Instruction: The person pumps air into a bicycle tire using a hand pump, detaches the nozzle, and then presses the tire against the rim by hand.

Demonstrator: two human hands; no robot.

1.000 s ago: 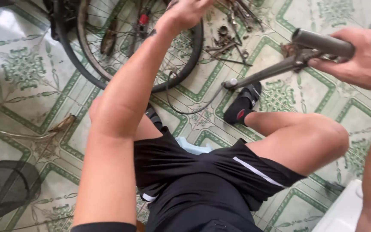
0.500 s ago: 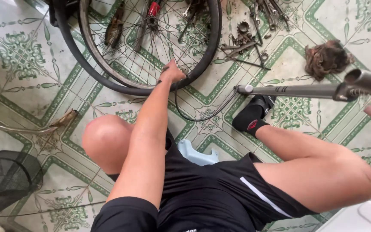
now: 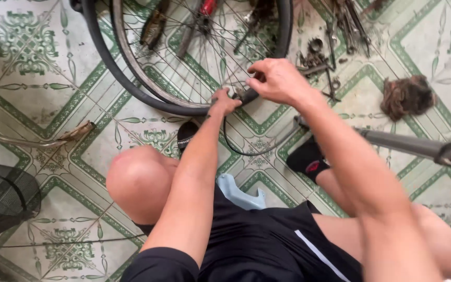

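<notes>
Now the right hand (image 3: 276,81) has come in from the right edge of the frame to join the left hand (image 3: 224,102) at the bicycle wheel (image 3: 131,89), top centre. Both pinch the tyre at the rim. Fingers could slip and get nipped against the spokes (image 3: 194,57). A pump (image 3: 418,146) lies at right.

Rubber, metal and glazed tile

By the left hand (image 3: 224,102), the tyre (image 3: 131,89) looks matt black rubber; its spokes (image 3: 194,57) are thin bright metal; the floor tiles (image 3: 22,68) beneath look smooth and glossy.
</notes>
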